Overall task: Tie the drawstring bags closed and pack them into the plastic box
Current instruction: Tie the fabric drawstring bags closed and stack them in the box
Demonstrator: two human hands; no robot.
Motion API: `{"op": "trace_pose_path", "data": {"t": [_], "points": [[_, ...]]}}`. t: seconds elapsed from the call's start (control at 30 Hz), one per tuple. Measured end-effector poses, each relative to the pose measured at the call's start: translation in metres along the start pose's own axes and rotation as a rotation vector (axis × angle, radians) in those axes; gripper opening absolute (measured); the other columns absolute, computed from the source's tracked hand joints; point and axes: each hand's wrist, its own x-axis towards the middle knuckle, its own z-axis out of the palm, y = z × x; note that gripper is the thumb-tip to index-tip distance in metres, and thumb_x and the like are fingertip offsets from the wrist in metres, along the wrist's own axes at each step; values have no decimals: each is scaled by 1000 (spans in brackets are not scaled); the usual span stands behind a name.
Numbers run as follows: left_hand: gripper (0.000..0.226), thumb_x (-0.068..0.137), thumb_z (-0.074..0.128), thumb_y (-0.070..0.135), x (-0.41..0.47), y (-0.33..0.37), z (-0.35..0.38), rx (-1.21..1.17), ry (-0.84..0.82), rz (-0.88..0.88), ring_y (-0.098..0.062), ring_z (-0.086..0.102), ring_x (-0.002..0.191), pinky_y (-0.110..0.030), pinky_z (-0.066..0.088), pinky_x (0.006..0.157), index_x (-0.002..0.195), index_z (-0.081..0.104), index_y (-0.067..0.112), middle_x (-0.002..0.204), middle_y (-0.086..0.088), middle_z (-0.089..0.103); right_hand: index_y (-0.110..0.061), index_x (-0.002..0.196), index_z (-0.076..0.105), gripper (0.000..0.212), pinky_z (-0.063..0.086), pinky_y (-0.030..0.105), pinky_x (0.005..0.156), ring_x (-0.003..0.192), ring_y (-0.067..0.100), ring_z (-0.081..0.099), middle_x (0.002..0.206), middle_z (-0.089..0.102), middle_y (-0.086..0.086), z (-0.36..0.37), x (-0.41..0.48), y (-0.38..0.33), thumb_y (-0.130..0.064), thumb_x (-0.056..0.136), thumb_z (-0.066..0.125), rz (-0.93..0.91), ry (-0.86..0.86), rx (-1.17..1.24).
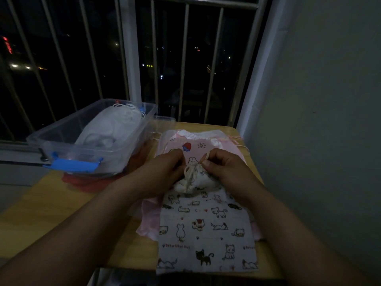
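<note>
Dim light. White cotton drawstring bag with cat print (206, 230) lies flat on the yellow wooden worktop (61, 203), its neck gathered, partly overlapping a pink printed drawstring bag (198, 145). Left hand (165, 168) is at the gathered neck, fingers curled around the cream drawstring cord (188, 172). Right hand (222, 166) pinches a loop of the same cord between thumb and forefinger. Clear plastic box with blue latches (82, 153) stands on the worktop to the left, lid off, with one plain white drawstring bag (115, 124) inside.
</note>
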Motion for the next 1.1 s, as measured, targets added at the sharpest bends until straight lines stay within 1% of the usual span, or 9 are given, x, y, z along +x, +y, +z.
{"op": "trace_pose_path", "data": {"t": [0.23, 0.37, 0.47, 0.53, 0.63, 0.73, 0.83, 0.97, 1.1], "points": [[14, 107, 46, 32, 2, 3, 10, 159, 103, 64, -17, 55, 76, -43, 51, 71, 99, 46, 21, 86, 3, 57, -11, 90, 71, 12, 51, 26, 73, 76, 7, 63, 86, 72, 3, -2, 0, -2, -12, 99, 63, 42, 52, -18], [28, 106, 45, 46, 5, 4, 18, -182, 219, -44, -18, 61, 84, -50, 53, 83, 98, 58, 22, 90, 2, 65, -14, 93, 71, 14, 54, 34, 74, 80, 16, 65, 93, 73, 6, -3, 1, -3, -21, 101, 61, 38, 122, -82], [57, 97, 39, 74, 1, 13, 9, -552, 56, -244, -16, 70, 104, -43, 53, 99, 112, 70, 28, 109, 6, 74, -12, 90, 69, 17, 51, 34, 70, 71, 18, 61, 84, 70, 5, -6, 5, -5, -24, 100, 62, 11, 232, -87], [49, 98, 50, 65, -3, 16, 8, -746, -91, -283, -20, 74, 105, -44, 56, 98, 113, 76, 25, 110, 2, 78, -15, 88, 69, 18, 57, 43, 74, 79, 28, 68, 88, 74, 7, -9, 7, -5, -27, 100, 63, 30, 275, -39], [28, 104, 57, 40, -4, 17, 13, -785, -26, -255, -23, 77, 99, -50, 59, 96, 108, 77, 20, 104, -3, 80, -19, 97, 74, 20, 58, 52, 93, 100, 29, 72, 104, 76, 5, -14, 10, -3, -35, 100, 62, 95, 221, 74], [26, 108, 52, 29, -3, 16, 18, -868, 68, -308, -23, 77, 95, -50, 59, 96, 111, 75, 16, 101, -4, 80, -15, 119, 73, 34, 54, 48, 101, 111, 28, 72, 117, 76, 9, -22, 8, -3, -40, 102, 59, 240, 46, 286], [28, 109, 49, 28, -4, 15, 21, -1004, 82, -339, -28, 76, 100, -50, 59, 96, 122, 71, 16, 108, -9, 79, -10, 115, 74, 32, 56, 44, 95, 105, 29, 74, 111, 77, 12, -24, -2, -7, -36, 99, 64, 366, -70, 239], [32, 109, 48, 32, -7, 21, 19, -1107, 101, -352, -25, 76, 101, -35, 63, 77, 128, 68, 16, 113, -9, 78, -6, 103, 78, 22, 60, 46, 88, 93, 33, 76, 99, 79, 14, -24, -4, -5, -26, 97, 69, 300, 86, 161], [36, 105, 56, 33, -21, 25, 11, -1169, -24, -407, -34, 73, 108, -50, 56, 99, 125, 68, 5, 117, -17, 75, -7, 110, 76, 23, 59, 49, 90, 96, 36, 75, 101, 79, 14, -24, -3, -7, -25, 98, 67, 274, 209, 248]]}}
